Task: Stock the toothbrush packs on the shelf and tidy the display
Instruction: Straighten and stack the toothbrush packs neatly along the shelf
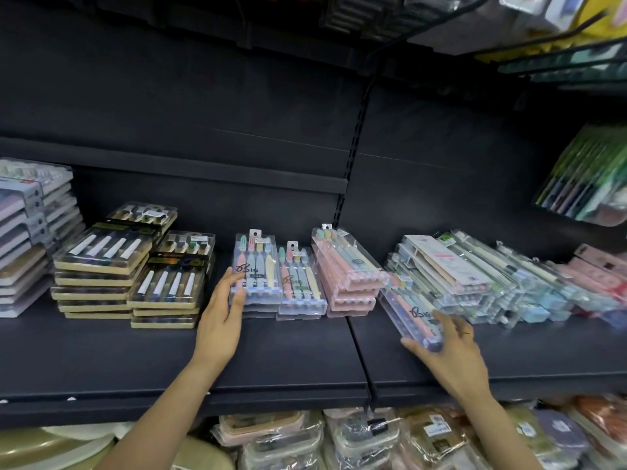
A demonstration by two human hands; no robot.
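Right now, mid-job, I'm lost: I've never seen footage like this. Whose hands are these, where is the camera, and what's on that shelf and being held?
No machine here: a person's two bare hands, filmed by one wide-angle camera worn on their head, looking forward and down. The dark shelf carries stacks of toothbrush packs. The left hand rests with straight fingers against the left side of the pastel pack stack, seemingly squaring it up. The right hand grips a clear toothbrush pack, its near end raised off the shelf. Left of these sit gold-edged packs; a pink stack stands between the hands.
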